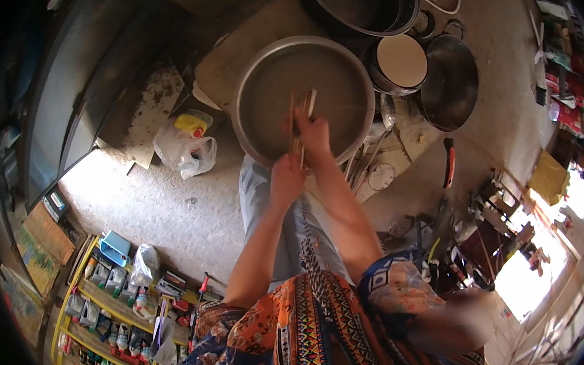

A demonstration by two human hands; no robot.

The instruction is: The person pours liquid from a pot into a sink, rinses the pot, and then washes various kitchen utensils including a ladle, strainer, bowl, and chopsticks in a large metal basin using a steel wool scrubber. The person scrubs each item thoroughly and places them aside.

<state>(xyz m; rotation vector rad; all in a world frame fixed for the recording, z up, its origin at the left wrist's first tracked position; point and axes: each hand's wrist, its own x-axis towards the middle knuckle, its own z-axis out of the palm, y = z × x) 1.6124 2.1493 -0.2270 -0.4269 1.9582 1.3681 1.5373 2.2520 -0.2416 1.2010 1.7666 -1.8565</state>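
Note:
A wide metal basin (245, 69) with murky water in it is in front of my knees. Over its near part, both hands grip a bundle of thin wooden sticks that look like chopsticks (312, 102). My right hand (314, 138) wraps round the upper part, with pale and brown ends sticking out beyond it. Nearer to me, my left hand (287, 176) is closed round the lower part by the basin's near rim. Motion blurs the sticks a little, and the fingers hide much of them.
Beyond the basin stand a large black pan (316, 9), a pot with a pale round top (402, 60) and a wok (449, 84). A white plastic bag (187, 153) with a yellow item lies left. A red-and-black handle (449, 163) lies right. Yellow shelving (102, 300) holds several bottles.

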